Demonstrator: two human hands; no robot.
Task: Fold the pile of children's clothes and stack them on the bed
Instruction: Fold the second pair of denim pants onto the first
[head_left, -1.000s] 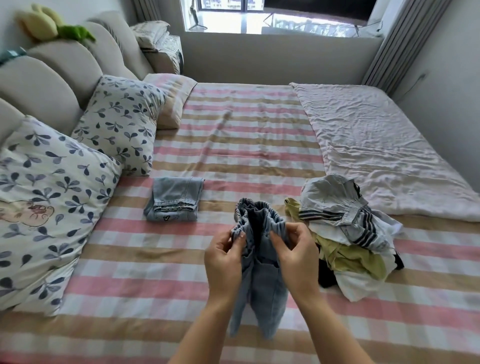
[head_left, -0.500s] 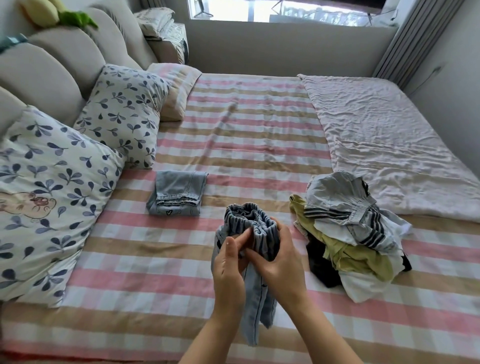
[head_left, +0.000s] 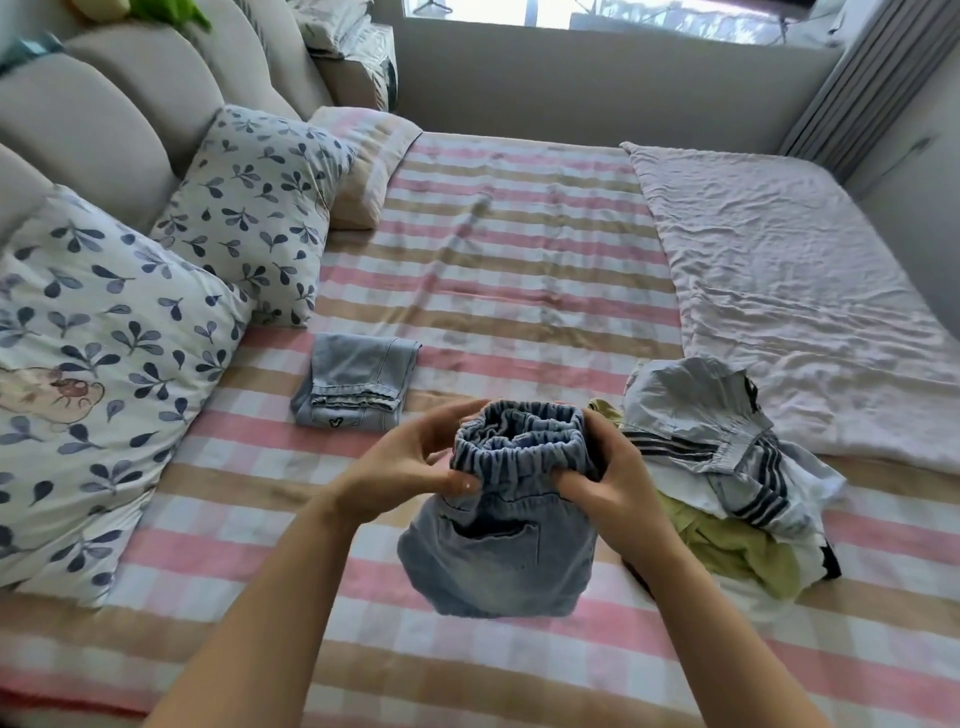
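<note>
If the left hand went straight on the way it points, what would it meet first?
The waistband of the jeans it pinches; just past that, the right hand gripping the other side. Beyond, likely the clothes pile, though depth is unclear.

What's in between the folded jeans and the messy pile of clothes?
The denim pants, gripped at the waistband by the left hand and right hand, over the striped sheet; the head view shows it.

Bed (head_left: 519, 270) bare mid-way, between folded jeans (head_left: 358, 387) left and pile (head_left: 727, 467) right; held denim (head_left: 498, 551) hangs over near strip; pillows (head_left: 119, 364) block left; quilt (head_left: 805, 291) covers right; wall (head_left: 571, 88) closes far end
</note>
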